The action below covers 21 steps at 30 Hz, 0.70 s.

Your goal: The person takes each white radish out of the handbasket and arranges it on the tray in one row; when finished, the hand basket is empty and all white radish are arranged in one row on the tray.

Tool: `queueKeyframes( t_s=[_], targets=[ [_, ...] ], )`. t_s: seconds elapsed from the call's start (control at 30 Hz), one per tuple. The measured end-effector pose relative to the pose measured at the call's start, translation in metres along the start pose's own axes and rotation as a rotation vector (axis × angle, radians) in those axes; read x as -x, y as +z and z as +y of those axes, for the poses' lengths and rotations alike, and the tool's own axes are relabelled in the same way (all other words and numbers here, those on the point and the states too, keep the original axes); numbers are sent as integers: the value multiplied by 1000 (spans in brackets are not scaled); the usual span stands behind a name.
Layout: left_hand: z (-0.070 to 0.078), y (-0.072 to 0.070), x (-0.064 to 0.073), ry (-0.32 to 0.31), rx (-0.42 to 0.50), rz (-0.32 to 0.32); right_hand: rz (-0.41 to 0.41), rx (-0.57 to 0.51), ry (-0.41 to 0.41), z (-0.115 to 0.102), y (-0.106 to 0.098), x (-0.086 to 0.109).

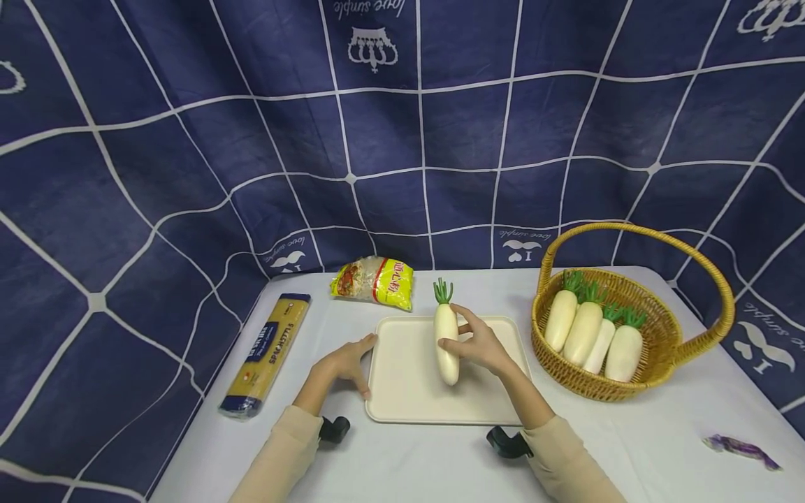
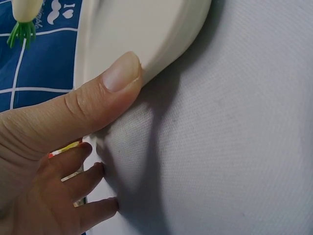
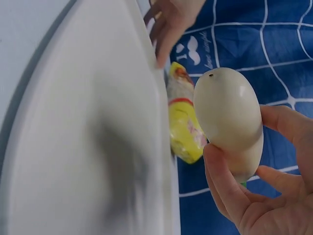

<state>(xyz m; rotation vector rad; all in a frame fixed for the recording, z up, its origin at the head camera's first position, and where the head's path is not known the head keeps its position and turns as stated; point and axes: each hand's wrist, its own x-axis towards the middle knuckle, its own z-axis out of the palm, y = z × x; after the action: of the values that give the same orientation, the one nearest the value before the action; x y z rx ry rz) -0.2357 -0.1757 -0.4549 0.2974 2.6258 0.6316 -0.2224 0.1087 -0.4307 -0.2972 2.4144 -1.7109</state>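
My right hand (image 1: 483, 344) holds a white radish (image 1: 446, 328) with a green leafy top between thumb and fingers. The radish hangs over the beige rectangular tray (image 1: 402, 402), leaf end pointing away from me. In the right wrist view, the rounded lower end of the radish (image 3: 227, 105) faces the camera, and a shadow falls on the tray (image 3: 63, 147). My left hand (image 1: 344, 360) is at the tray's left side with its fingers spread. In the left wrist view, its thumb (image 2: 93, 105) lies at the tray's rounded corner, while the other fingers reach down beside the tray.
A wicker basket (image 1: 547, 349) with a tall handle stands at the right, with several white radishes (image 1: 583, 332) inside. Behind the tray lies a yellow food bag (image 1: 374, 281). A spaghetti pack (image 1: 267, 355) lies at the left, a purple wrapper (image 1: 742, 448) at the right front.
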Motion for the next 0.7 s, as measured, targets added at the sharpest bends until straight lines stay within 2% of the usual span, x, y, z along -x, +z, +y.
queueKeyframes(
  t_s=[0.4, 0.7],
  targets=[
    [-1, 2, 0, 2, -10, -6, 8, 29, 29, 5, 33, -8],
    [-1, 1, 0, 7, -6, -12, -7, 139, 11, 10, 54, -14]
  ],
)
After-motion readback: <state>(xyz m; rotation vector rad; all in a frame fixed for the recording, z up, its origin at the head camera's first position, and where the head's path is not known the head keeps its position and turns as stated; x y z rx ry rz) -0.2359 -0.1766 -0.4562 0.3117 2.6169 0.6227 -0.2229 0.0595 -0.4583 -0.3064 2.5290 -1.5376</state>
